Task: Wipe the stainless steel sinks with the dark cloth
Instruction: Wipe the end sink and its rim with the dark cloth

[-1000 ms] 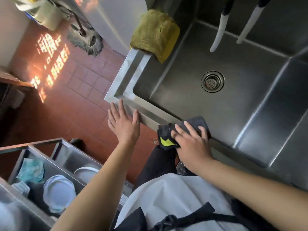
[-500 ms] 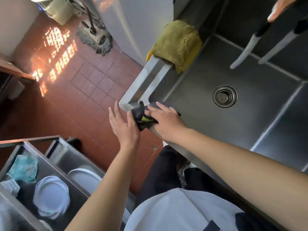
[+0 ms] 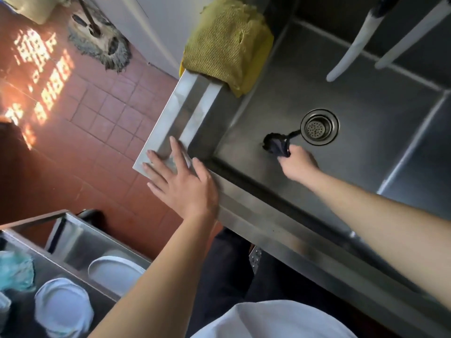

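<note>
Cloth and right hand have been shifted from the sink's front rim down into the basin within the last second. In the head view, the dark cloth [image 3: 277,145] is now bunched and pinched in the curled fingers of the right hand [image 3: 296,163], and it is pressed against the floor of the stainless steel sink [image 3: 244,123], just beside the drain strainer [image 3: 319,127]; a thin dark strand of the cloth reaches toward the strainer's rim. Half a second ago the same cloth was being held at the sink's near left corner, close to the left hand. The left hand [image 3: 181,184] has been laid flat on that corner of the rim, fingers straight and spread, nothing gripped, apparently as a brace.

From this change it is judged that the rim has been dealt with and that wiping of the basin floor has begun; the walls and the adjoining basin to the right appear not yet reached. A yellow cloth [image 3: 227,42] is draped over the far left rim, well apart from the work. Two white spouts [image 3: 351,54] hang above the basin's far side.
</note>
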